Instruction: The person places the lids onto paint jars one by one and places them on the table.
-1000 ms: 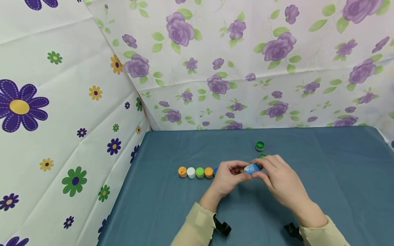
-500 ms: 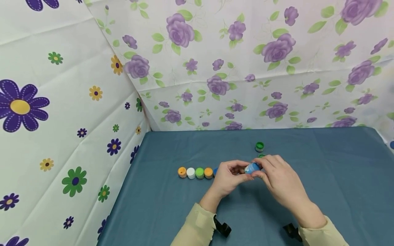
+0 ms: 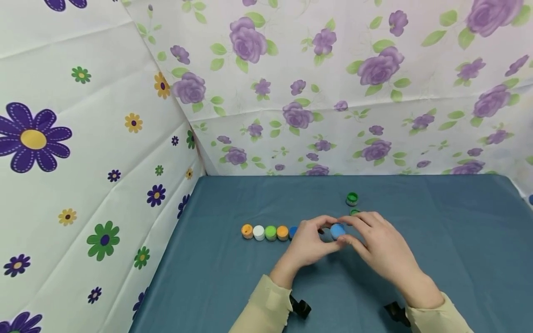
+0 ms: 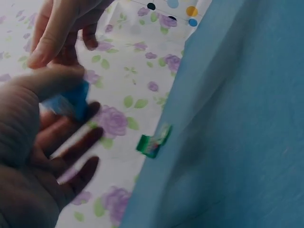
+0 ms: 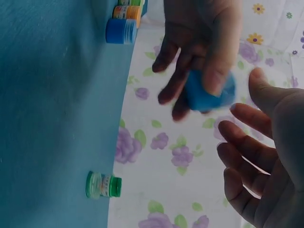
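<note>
A small paint jar with a blue lid [image 3: 337, 231] is up off the table between my two hands, its round top toward the head camera. My left hand [image 3: 308, 243] pinches it, thumb across the blue jar [image 4: 71, 99] and a finger behind, the other fingers spread. At its right side is my right hand [image 3: 381, 245]. In the right wrist view the right hand [image 5: 280, 152] has thumb and fingers parted, fingertips right at the edge of the blue jar [image 5: 209, 90], which looks blurred there.
Left of the hands runs a row of small jars: orange [image 3: 247, 231], white [image 3: 259, 233], green [image 3: 271, 233], orange [image 3: 282, 233] and blue [image 3: 293, 232], partly behind the left hand. Beyond the right hand stands a green-topped jar [image 3: 352, 199], with another green piece [image 3: 355, 212] nearer. Floral cloth [image 3: 300, 138] hangs behind.
The jar has tilted from showing its labelled side to showing its flat blue top. My right fingers have loosened from around it. Both arms stay in nearly the same place.
</note>
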Demonstrator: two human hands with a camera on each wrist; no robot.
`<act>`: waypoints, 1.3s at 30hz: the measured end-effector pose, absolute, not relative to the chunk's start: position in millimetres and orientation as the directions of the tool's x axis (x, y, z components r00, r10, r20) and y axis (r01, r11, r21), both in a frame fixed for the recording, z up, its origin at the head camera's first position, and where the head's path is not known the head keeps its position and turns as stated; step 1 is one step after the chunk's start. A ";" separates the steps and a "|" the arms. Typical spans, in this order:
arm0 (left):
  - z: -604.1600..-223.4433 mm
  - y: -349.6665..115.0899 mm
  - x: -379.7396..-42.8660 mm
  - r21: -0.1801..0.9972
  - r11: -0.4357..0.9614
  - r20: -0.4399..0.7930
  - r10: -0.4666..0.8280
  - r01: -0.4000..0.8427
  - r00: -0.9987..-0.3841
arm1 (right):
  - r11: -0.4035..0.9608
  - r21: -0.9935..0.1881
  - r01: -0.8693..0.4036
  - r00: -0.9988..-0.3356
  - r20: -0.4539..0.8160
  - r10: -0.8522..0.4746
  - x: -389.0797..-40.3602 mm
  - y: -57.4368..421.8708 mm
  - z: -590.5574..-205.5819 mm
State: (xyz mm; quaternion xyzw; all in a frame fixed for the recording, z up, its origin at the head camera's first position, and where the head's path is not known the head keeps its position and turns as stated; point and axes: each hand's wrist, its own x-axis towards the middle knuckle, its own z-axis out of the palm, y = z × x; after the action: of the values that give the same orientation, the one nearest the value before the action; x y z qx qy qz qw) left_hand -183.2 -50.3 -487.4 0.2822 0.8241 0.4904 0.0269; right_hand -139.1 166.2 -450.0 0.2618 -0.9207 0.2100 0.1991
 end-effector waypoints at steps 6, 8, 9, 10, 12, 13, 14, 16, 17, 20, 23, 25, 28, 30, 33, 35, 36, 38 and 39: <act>-476.9 -64.4 -189.8 0.669 0.598 0.151 0.472 0.441 -0.869 | 0.820 -0.322 -0.472 -0.847 0.422 -0.323 -135.9 175.7 -443.1; -477.8 -70.4 -194.0 0.596 0.664 0.132 0.472 0.450 -0.872 | 0.831 -0.330 -0.447 -0.864 0.398 -0.307 -134.3 179.0 -441.7; -478.5 -73.3 -195.8 0.564 0.688 0.128 0.474 0.457 -0.871 | 0.835 -0.335 -0.437 -0.872 0.386 -0.301 -133.5 180.6 -441.3; -479.7 -76.8 -197.7 0.538 0.705 0.125 0.475 0.462 -0.871 | 0.838 -0.337 -0.428 -0.878 0.374 -0.298 -133.3 181.5 -441.6; -482.4 -83.1 -200.4 0.505 0.724 0.119 0.480 0.469 -0.869 | 0.843 -0.340 -0.417 -0.887 0.354 -0.296 -133.2 183.2 -443.3; -484.1 -85.6 -201.4 0.494 0.731 0.115 0.481 0.470 -0.869 | 0.845 -0.339 -0.414 -0.890 0.346 -0.297 -133.1 183.9 -444.4; -485.7 -87.8 -201.9 0.493 0.733 0.112 0.481 0.469 -0.869 | 0.847 -0.336 -0.413 -0.891 0.339 -0.300 -133.1 184.7 -445.5; -489.0 -91.1 -202.2 0.492 0.739 0.101 0.476 0.460 -0.874 | 0.847 -0.330 -0.417 -0.892 0.328 -0.311 -133.3 185.8 -448.3; -490.9 -92.3 -202.3 0.490 0.744 0.093 0.473 0.454 -0.876 | 0.846 -0.325 -0.422 -0.890 0.325 -0.320 -133.4 186.3 -449.7; -496.3 -94.9 -202.2 0.486 0.757 0.075 0.461 0.436 -0.884 | 0.842 -0.314 -0.437 -0.885 0.316 -0.342 -133.8 186.8 -453.1; -500.2 -95.8 -202.4 0.470 0.774 0.059 0.452 0.424 -0.890 | 0.841 -0.310 -0.443 -0.884 0.307 -0.353 -133.8 186.4 -454.5; -501.5 -95.3 -202.5 0.463 0.783 0.052 0.445 0.416 -0.894 | 0.842 -0.310 -0.441 -0.886 0.300 -0.354 -133.7 186.3 -454.4; -502.9 -94.3 -202.8 0.459 0.790 0.045 0.436 0.406 -0.899 | 0.844 -0.310 -0.437 -0.890 0.288 -0.354 -133.6 186.2 -453.7; -503.3 -94.0 -202.7 0.459 0.793 0.044 0.430 0.400 -0.902 | 0.846 -0.310 -0.434 -0.892 0.280 -0.354 -133.5 186.3 -453.3; -504.2 -93.9 -202.6 0.456 0.797 0.045 0.424 0.397 -0.904 | 0.849 -0.309 -0.428 -0.896 0.271 -0.353 -133.4 186.7 -453.4; -504.6 -93.6 -202.5 0.456 0.799 0.043 0.421 0.393 -0.906 | 0.851 -0.310 -0.424 -0.898 0.265 -0.350 -133.5 187.5 -453.5; -504.7 -93.4 -202.5 0.453 0.800 0.043 0.421 0.393 -0.906 | 0.852 -0.311 -0.421 -0.900 0.261 -0.349 -133.7 188.2 -453.7; -504.4 -92.9 -202.7 0.449 0.803 0.035 0.421 0.391 -0.906 | 0.855 -0.314 -0.412 -0.906 0.247 -0.345 -134.2 189.9 -453.8; -503.8 -92.7 -203.0 0.447 0.805 0.030 0.422 0.390 -0.906 | 0.858 -0.318 -0.403 -0.910 0.236 -0.341 -134.4 191.1 -453.8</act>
State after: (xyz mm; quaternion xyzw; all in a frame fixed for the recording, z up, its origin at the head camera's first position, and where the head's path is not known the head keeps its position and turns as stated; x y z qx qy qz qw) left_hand -203.0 -92.7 -503.8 0.2138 0.9494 0.2273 0.0355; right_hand -134.4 191.1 -453.8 0.1938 -0.9600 0.1831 0.0857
